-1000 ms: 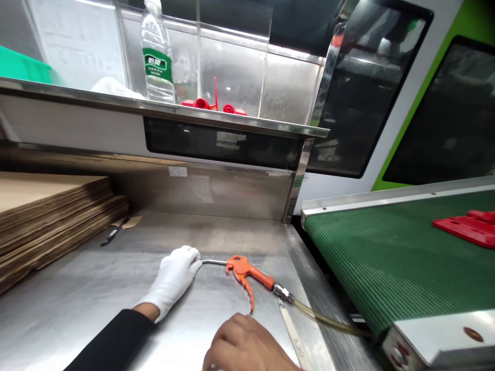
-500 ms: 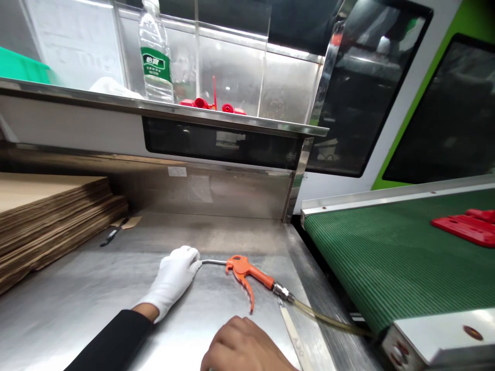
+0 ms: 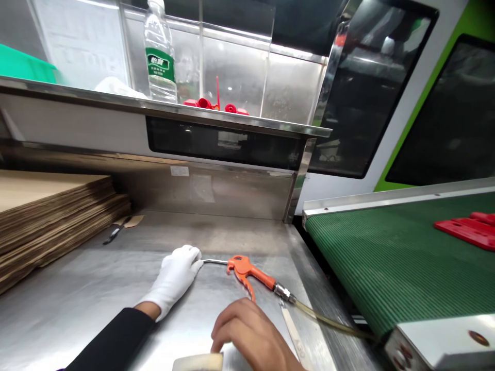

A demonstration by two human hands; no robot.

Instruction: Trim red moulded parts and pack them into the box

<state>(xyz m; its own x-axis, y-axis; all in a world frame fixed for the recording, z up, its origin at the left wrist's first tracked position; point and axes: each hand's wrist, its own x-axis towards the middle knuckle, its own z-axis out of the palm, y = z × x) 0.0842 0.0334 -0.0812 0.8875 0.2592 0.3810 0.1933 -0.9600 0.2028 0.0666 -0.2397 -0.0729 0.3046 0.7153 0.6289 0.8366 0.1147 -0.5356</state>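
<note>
On the steel table lies an orange air blow gun (image 3: 263,275) with a thin metal nozzle. My left hand (image 3: 176,275), in a white glove, is closed round the nozzle's tip. A yellowish hose (image 3: 328,322) runs from the gun's metal fitting toward the right. My bare right hand (image 3: 255,335) is just below the gun's lever and hides its lower end. Its bent fingers hold the edge of a pale beige roll of tape (image 3: 199,362), cut off by the bottom of the view. The thumb is hidden.
Stacked cardboard (image 3: 58,216) is at the left, with a black-handled cutter (image 3: 114,234) beside it. A pale strip (image 3: 292,327) lies by the hose. The green conveyor (image 3: 386,247) at the right carries red plastic parts (image 3: 469,229). A shelf holds a bottle (image 3: 160,64) and red pieces (image 3: 209,104).
My right hand has moved up and slightly right, over the lever's end, and the roll of tape has come into view with it. My left hand stays on the nozzle.
</note>
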